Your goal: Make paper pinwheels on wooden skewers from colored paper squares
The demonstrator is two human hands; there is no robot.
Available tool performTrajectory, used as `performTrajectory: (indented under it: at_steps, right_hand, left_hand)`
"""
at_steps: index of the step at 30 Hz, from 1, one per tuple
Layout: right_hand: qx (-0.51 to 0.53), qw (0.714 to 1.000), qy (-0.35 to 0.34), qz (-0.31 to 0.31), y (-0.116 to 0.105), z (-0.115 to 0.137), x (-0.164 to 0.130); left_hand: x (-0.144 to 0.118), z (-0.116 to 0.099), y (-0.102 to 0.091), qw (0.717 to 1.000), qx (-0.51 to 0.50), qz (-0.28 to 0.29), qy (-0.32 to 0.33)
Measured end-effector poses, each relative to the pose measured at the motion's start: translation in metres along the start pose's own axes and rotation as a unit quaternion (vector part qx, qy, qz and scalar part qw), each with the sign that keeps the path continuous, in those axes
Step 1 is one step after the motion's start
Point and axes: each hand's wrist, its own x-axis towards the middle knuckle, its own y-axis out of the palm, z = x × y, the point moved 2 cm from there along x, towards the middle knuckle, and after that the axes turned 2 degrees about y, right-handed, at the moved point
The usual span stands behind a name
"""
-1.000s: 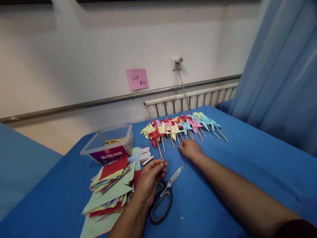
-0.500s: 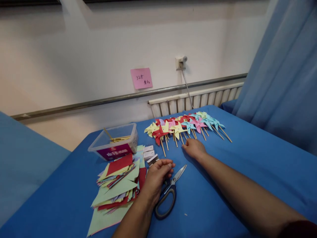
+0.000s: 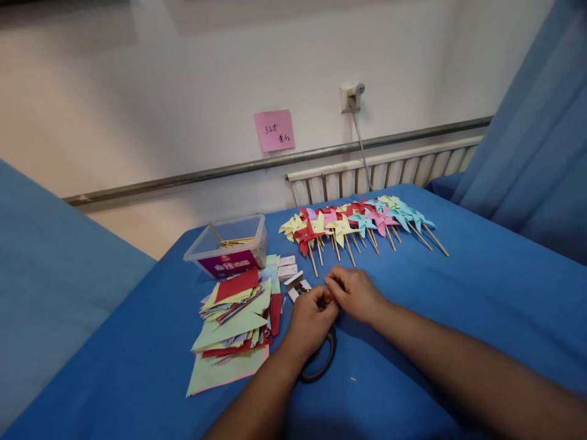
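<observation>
My left hand [image 3: 312, 319] and my right hand [image 3: 355, 293] meet above the blue cloth, fingertips pinched close together. Anything between their fingers is too small or too hidden to make out. Beneath them lie the scissors [image 3: 323, 370]; only part of a dark handle loop shows, the blades being covered by my hands. Just beyond my left hand sits a small open box [image 3: 296, 286] with dark bits inside. Several paper pinwheels [image 3: 342, 229] on wooden sticks lie in a row beyond my right hand.
Stacked coloured paper [image 3: 236, 330] lies to the left. Behind it stands a clear plastic tub [image 3: 229, 250] holding wooden sticks. Small white boxes [image 3: 287, 269] sit beside the paper. A radiator [image 3: 385, 174] and a wall rail [image 3: 206, 177] run along the back.
My right hand has come back from the pinwheel sticks to my left hand. My left hand's fingers have closed into a pinch, and the hands now cover the scissor blades. The view has shifted slightly.
</observation>
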Motion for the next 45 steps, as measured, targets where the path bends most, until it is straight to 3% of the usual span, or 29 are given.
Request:
performTrajectory:
  at_steps: [3, 7, 9, 16, 21, 24, 26, 28, 30, 33, 35, 39, 45]
  right_hand:
    - [0.07, 0.997, -0.006, -0.014, 0.007, -0.001, -0.002]
    - [0.128, 0.991, 0.025, -0.007, 0.015, -0.014, 0.002]
    - [0.134, 0.991, 0.026, 0.011, 0.02, -0.017, 0.002]
    - [0.117, 0.983, -0.039, 0.137, 0.032, -0.007, -0.007]
    - [0.108, 0.98, -0.042, 0.165, 0.029, -0.003, -0.007]
    - [0.1, 0.979, -0.029, 0.176, 0.03, -0.005, -0.008]
    - [0.104, 0.977, -0.013, 0.186, 0.031, -0.008, -0.009]
    - [0.119, 0.974, 0.004, 0.195, 0.034, -0.01, -0.01]
    - [0.132, 0.971, 0.013, 0.2, 0.036, -0.012, -0.011]
    - [0.139, 0.97, 0.014, 0.197, 0.038, -0.015, -0.011]
    - [0.139, 0.971, 0.014, 0.195, 0.038, -0.016, -0.01]
    - [0.14, 0.969, 0.021, 0.2, 0.038, -0.016, -0.01]
    - [0.139, 0.97, 0.02, 0.2, 0.037, -0.015, -0.01]
  left_hand:
    - [0.002, -0.007, -0.014, 0.998, 0.004, -0.063, 0.026]
    - [0.002, -0.017, -0.037, 0.976, -0.046, -0.199, 0.07]
    - [0.002, -0.019, -0.042, 0.968, -0.055, -0.231, 0.087]
    - [0.0, -0.012, -0.032, 0.977, 0.002, -0.189, 0.103]
    - [-0.002, -0.009, -0.021, 0.988, 0.017, -0.131, 0.079]
    - [-0.004, -0.019, -0.031, 0.982, 0.082, -0.139, 0.102]
    - [-0.004, -0.027, -0.052, 0.963, 0.151, -0.188, 0.122]
    - [-0.003, -0.031, -0.079, 0.931, 0.233, -0.262, 0.101]
    - [0.001, -0.028, -0.105, 0.899, 0.309, -0.308, 0.038]
    - [0.009, -0.011, -0.128, 0.87, 0.397, -0.285, -0.067]
    - [0.013, 0.002, -0.132, 0.865, 0.427, -0.235, -0.118]
    - [0.015, 0.014, -0.129, 0.854, 0.469, -0.179, -0.138]
    - [0.014, 0.011, -0.134, 0.849, 0.45, -0.215, -0.177]
